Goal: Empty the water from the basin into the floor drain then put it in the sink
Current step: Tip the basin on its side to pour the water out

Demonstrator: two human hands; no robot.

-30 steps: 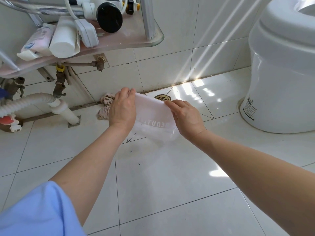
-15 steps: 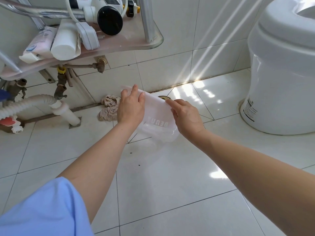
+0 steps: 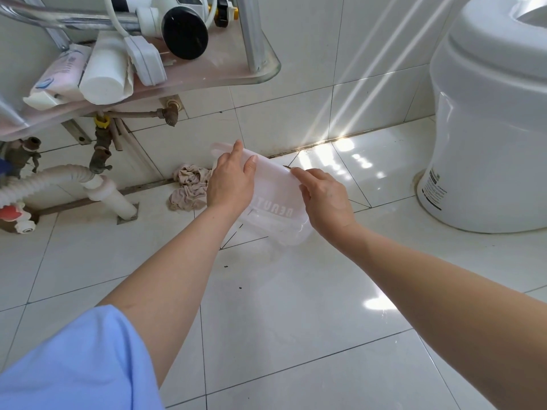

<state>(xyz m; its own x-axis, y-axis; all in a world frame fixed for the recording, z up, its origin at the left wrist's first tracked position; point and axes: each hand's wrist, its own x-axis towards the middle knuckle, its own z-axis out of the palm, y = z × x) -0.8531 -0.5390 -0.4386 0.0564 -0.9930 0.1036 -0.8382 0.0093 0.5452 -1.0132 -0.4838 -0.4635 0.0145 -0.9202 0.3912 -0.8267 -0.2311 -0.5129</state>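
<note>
A translucent pale pink basin [image 3: 273,199] with white lettering is held tipped, its bottom toward me and its mouth facing the wall. My left hand [image 3: 231,182] grips its left side, fingers over the far rim. My right hand [image 3: 325,196] grips its right side. The floor drain [image 3: 286,166] shows only as a dark sliver just behind the basin's upper edge; the rest is hidden. The sink is not in view; only the glass shelf [image 3: 263,75] beneath it shows at the upper left.
A crumpled beige cloth [image 3: 189,187] lies on the floor left of the basin. White drain hose [image 3: 53,179] and brass valves sit under the shelf at left. A white toilet [image 3: 488,128] stands at right. Tubes and a plug lie on the shelf.
Both hands have lifted the basin a little and tilted it further up toward the wall. The drain, visible before above the basin, is now almost covered.
</note>
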